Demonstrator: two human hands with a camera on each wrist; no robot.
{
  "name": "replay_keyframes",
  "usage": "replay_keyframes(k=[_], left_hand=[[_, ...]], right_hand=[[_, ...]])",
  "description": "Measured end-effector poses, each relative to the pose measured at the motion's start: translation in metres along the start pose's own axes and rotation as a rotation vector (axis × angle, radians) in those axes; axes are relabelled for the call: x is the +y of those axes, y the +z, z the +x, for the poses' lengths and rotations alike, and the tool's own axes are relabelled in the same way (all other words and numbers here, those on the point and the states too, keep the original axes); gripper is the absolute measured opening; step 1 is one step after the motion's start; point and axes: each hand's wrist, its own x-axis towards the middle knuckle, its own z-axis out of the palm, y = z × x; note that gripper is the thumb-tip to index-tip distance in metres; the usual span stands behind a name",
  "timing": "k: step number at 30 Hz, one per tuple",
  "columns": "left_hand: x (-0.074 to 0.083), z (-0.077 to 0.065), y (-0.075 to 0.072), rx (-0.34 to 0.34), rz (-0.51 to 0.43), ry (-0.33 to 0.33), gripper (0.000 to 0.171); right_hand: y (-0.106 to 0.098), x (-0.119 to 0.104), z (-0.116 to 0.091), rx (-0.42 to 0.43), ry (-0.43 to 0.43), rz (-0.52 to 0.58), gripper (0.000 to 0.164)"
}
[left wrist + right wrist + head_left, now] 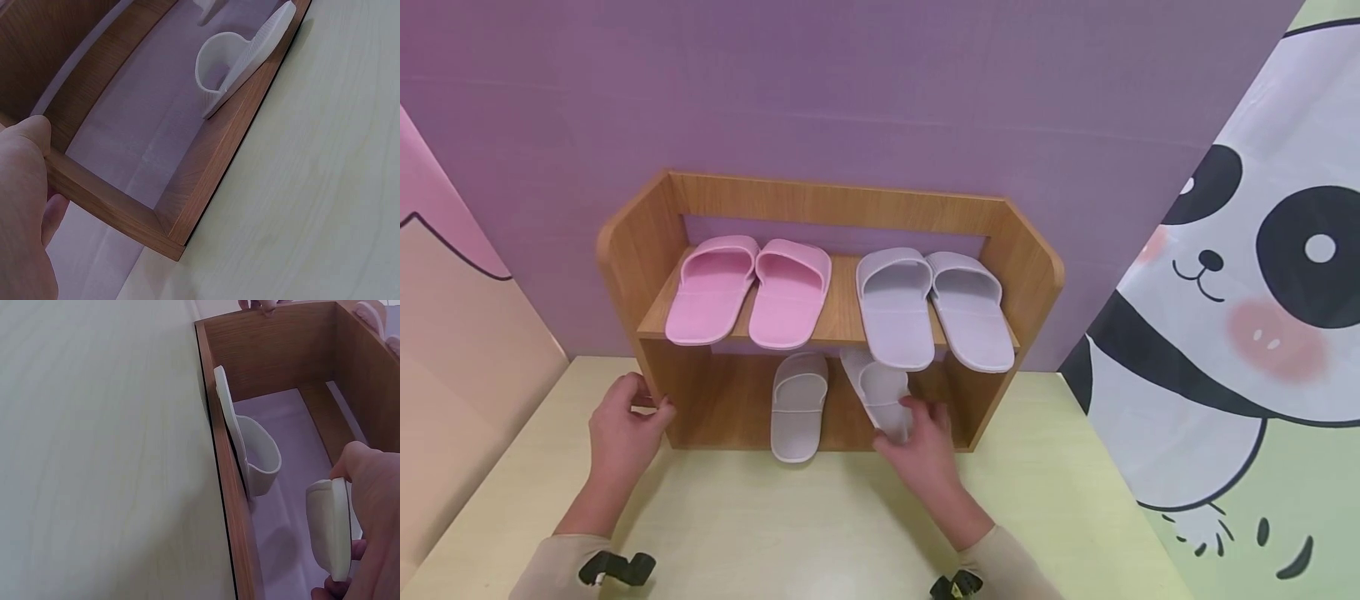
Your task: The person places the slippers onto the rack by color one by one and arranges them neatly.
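Note:
A small wooden shoe rack (838, 215) has two shelves. My left hand (628, 427) grips the front edge of its left side panel, thumb and fingers on either side of the board (112, 200). In my right hand (925, 450) is a white slipper (883, 396), pinched at its sides near the open end and tilted over the lower shelf (737, 417). The right wrist view shows this slipper raised off the shelf, partly covered by the hand. Left of it, another white slipper (797, 417) lies on the lower shelf, its open end jutting past the front edge.
On the upper shelf rest a pair of pink slippers, left (711, 292) and right (790, 296), and a pale lilac pair, left (898, 312) and right (973, 312). The rack stands on a pale wood table (737, 525) before a purple backdrop (850, 100). A panda print (1262, 275) covers the right side.

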Motion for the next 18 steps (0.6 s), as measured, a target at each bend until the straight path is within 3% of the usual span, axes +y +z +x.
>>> replay_keyframes(k=[18], left_hand=[[0.003,0.0,0.0,0.013,-0.013,0.012,0.016]], right_hand=[[0.021,-0.009,0.012,0.012,0.039,-0.024,0.058]])
